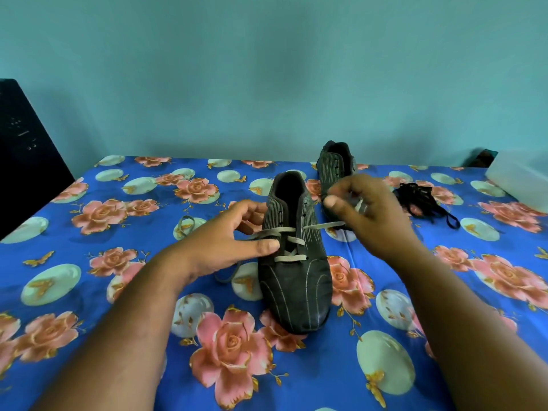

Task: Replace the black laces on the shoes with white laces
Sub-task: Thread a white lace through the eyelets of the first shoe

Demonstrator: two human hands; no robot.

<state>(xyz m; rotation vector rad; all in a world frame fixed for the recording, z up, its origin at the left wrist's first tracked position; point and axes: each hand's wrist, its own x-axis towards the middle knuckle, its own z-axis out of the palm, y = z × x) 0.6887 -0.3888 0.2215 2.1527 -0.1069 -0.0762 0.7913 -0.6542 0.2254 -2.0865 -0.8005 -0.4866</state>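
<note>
A dark striped shoe (296,280) lies toe toward me on the flowered bedsheet, with a white lace (292,241) threaded through its lower eyelets. My left hand (228,241) rests against the shoe's left side, thumb along the lace's left strand, fingers loosely curled by the collar. My right hand (370,212) pinches the right end of the white lace and holds it taut to the right. The second shoe (336,167), without laces, stands behind my right hand. The removed black laces (421,200) lie in a heap to the right.
A blue floral sheet (118,292) covers the bed. A black object (26,155) stands at the far left. A white box (519,179) sits at the right edge by the teal wall. A loop of white lace (185,225) lies left of the shoe.
</note>
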